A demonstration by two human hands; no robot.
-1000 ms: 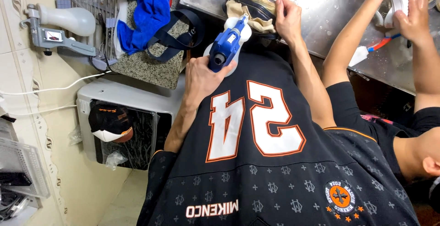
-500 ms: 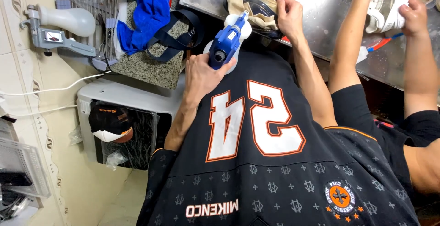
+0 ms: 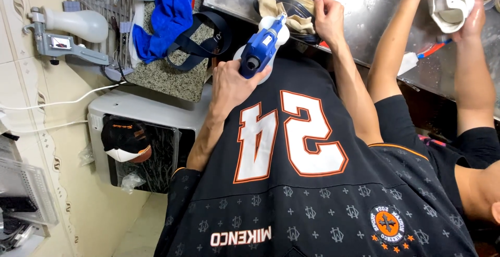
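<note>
Black jersey cloth fills the lower frame. Above it, at centre, the left hand is wrapped tight round a blue spray gun, nozzle aimed at a dark shoe on the wet steel counter. The right hand pinches the shoe's edge. Upper right — a co-worker's hand holds a white shoe.

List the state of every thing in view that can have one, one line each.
Blue and white plastic spray gun: gripped in the left hand, aimed toward the sink.
Tan and black fabric item: in the wet steel sink, held by the right hand.
White shoe: held up in a co-worker's hands.
Blue cloth: crumpled, draped on the granite counter.
Black and white cap: resting in the open grey box.
</note>
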